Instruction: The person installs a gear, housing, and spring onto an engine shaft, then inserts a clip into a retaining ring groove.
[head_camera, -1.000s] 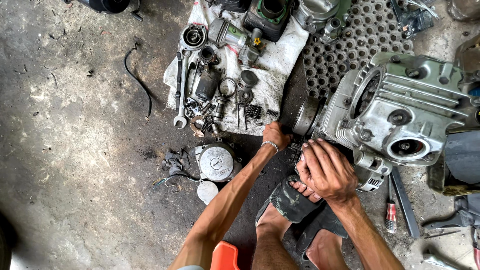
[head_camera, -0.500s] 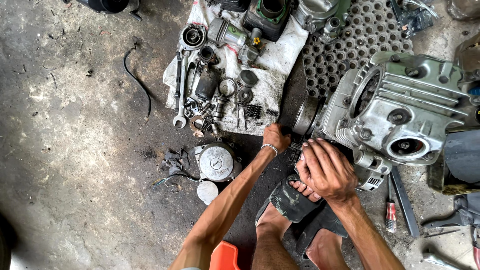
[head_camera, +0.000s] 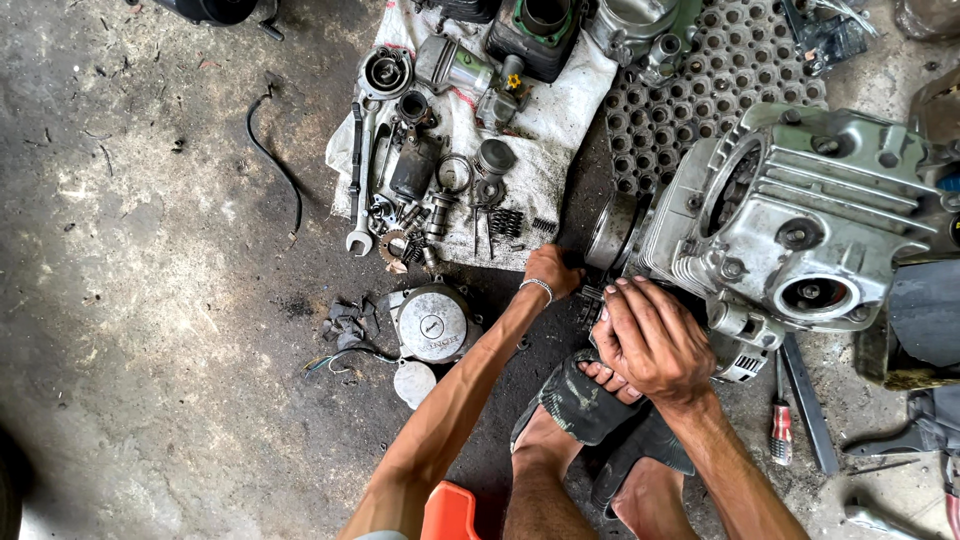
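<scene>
A large silver engine block (head_camera: 800, 220) lies on the oily floor at the right. My left hand (head_camera: 552, 270), with a bracelet at the wrist, is closed on a round metal part (head_camera: 612, 232) at the block's left end. My right hand (head_camera: 650, 338) rests palm down against the block's lower left side, fingers curled over small parts that it hides. My feet in dark sandals (head_camera: 585, 400) sit just below both hands.
A white cloth (head_camera: 560, 120) holds a spanner (head_camera: 360, 180), springs, a piston and several small engine parts. A round silver cover (head_camera: 432, 322) lies near the left forearm. A perforated rubber mat (head_camera: 690, 90) is behind the block. A red-handled screwdriver (head_camera: 781, 425) lies at the right.
</scene>
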